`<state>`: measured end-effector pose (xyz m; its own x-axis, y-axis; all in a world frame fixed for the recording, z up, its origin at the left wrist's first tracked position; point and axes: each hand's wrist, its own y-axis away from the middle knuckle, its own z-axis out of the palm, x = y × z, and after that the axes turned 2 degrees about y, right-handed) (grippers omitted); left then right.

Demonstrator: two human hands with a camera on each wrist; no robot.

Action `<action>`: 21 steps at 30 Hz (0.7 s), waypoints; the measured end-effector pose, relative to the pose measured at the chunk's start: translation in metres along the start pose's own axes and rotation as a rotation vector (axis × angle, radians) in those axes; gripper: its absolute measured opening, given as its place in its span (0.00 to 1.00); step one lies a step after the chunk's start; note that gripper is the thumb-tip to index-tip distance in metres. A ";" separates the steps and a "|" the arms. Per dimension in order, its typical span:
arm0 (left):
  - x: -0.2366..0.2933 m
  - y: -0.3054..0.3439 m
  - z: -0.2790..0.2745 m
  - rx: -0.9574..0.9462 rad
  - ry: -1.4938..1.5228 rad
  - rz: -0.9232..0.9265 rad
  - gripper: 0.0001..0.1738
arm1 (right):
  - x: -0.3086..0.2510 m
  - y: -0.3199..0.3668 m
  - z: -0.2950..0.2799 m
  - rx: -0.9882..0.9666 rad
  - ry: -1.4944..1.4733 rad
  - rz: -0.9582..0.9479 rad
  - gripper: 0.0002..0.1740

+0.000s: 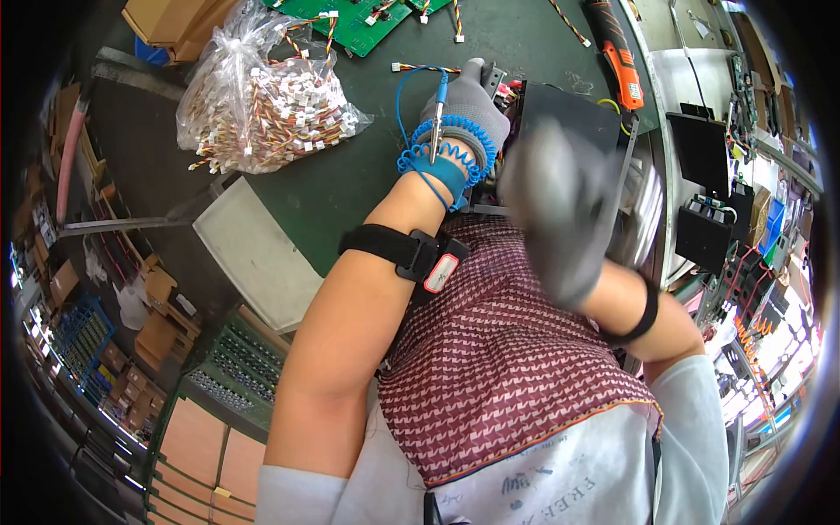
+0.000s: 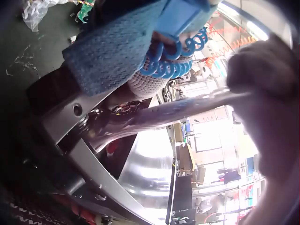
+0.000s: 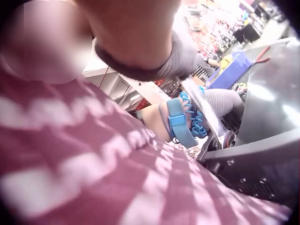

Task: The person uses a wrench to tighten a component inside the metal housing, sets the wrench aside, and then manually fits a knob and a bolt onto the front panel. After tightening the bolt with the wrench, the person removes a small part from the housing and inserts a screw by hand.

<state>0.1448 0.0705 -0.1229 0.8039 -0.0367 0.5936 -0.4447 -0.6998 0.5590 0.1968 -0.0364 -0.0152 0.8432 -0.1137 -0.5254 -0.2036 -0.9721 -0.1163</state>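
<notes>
- Black casing [image 1: 569,118] sits by the near edge of the green worktop [image 1: 525,39], toward its right edge, close against the checked apron [image 1: 516,350].
- Left hand [image 1: 468,105], gloved, lies at the casing's left side; fingers mostly hidden, cannot tell whether they grip.
- Right hand [image 1: 556,206], gloved, blurred; in the left wrist view it is clamped on a pale strip [image 2: 164,115] that runs down to the casing.
- Casing probably stiff, fairly heavy, slick where glossy. Best hold: the rigid frame [image 2: 101,176], clear of the inner wiring [image 2: 124,108], likely fragile.
- Strip looks light and glossy, likely slippery; film or tool, cannot tell. Best hold: firmly, well back from the casing.
</notes>
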 end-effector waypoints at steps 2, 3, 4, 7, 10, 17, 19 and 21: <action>0.008 0.006 -0.007 -0.028 -0.021 -0.019 0.39 | 0.001 0.032 -0.001 -0.095 -0.469 -0.380 0.13; 0.009 0.006 -0.009 -0.049 -0.041 -0.043 0.39 | -0.003 0.037 0.002 -0.178 -0.746 -0.397 0.17; 0.009 0.005 -0.010 -0.067 -0.035 -0.053 0.41 | 0.002 0.037 -0.002 -0.194 -0.766 -0.414 0.17; -0.001 0.001 0.000 -0.027 0.007 -0.010 0.41 | 0.021 0.033 -0.040 -0.140 -0.789 -0.299 0.18; -0.004 0.000 0.002 -0.021 0.007 0.008 0.40 | 0.011 0.012 -0.060 0.107 -1.507 0.199 0.21; 0.009 0.006 -0.009 -0.062 -0.024 -0.053 0.38 | 0.030 -0.056 -0.012 0.175 -1.398 0.782 0.24; 0.007 0.006 -0.009 -0.063 -0.027 -0.061 0.38 | 0.033 -0.061 -0.005 0.188 -1.382 0.771 0.24; 0.008 0.006 -0.010 -0.050 -0.027 -0.044 0.38 | 0.037 -0.070 -0.002 0.196 -1.395 0.893 0.19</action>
<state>0.1442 0.0728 -0.1091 0.8334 -0.0261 0.5520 -0.4271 -0.6645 0.6133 0.2431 0.0271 -0.0248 -0.6042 -0.2191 -0.7661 -0.4906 -0.6553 0.5743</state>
